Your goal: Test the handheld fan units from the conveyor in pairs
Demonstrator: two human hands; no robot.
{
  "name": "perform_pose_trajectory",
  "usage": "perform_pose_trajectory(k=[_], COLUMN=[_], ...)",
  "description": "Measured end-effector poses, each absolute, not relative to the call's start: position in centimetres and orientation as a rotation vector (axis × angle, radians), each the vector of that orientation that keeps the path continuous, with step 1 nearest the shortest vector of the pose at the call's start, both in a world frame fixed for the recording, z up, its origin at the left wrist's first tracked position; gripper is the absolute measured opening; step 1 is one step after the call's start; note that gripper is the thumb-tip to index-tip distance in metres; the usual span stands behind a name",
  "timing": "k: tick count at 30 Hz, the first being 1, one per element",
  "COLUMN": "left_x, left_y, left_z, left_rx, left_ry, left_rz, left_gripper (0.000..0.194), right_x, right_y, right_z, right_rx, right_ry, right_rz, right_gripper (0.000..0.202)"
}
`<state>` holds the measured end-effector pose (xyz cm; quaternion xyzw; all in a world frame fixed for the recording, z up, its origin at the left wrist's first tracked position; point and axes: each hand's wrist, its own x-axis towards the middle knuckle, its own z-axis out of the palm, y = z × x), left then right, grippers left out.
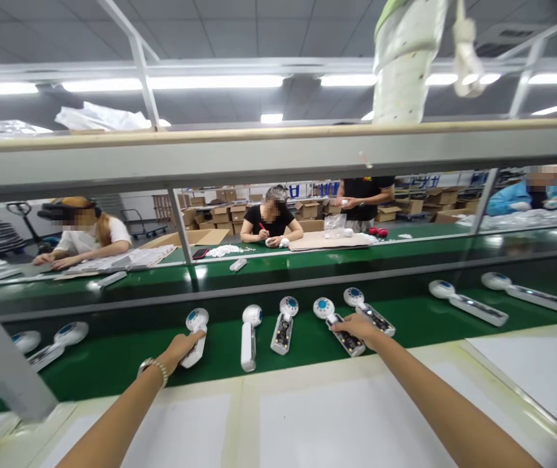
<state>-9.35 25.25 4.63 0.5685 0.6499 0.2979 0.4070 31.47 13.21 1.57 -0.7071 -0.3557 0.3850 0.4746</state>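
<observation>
On the green belt (127, 363) lie several white devices with round heads. My left hand (179, 349), with a bracelet at the wrist, is closed on a white device (197, 320) at the left. My right hand (357, 327) has its fingers on an open-cased device (324, 308) whose dark inside shows. Just behind that hand lies another open-cased device (354, 297). Between my hands are a closed device (248, 344) lying on edge and an open-cased one (283, 333).
White sheets (327, 422) cover the near ledge. More devices lie far right (478, 309) and far left (71, 333). A metal post (5, 357) stands at left. A shelf beam (259, 153) crosses above. Across the belt, several people sit or stand at work.
</observation>
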Motion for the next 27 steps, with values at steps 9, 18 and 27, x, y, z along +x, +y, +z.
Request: perform_pose_trajectory(k=[9,18,27], left_x=[-2.6,2.1,1.6], left_y=[17.3,13.8,14.4], left_z=[3.5,0.3,-0.8], left_rx=[1.118,1.113,0.975], left_ry=[1.044,0.769,0.696], left_rz=[0.889,0.790,0.793], left_gripper=[0.034,0.055,0.038], right_x=[22.6,18.4,19.5], right_y=[10.0,8.8,8.3], right_z=[2.8,-1.1,-0.7], right_rx=[-1.100,-0.803,-0.823], right_ry=[-0.847,-0.683,-0.708], right_rz=[1.404,1.477,1.538], right_gripper=[0.025,0.035,0.042])
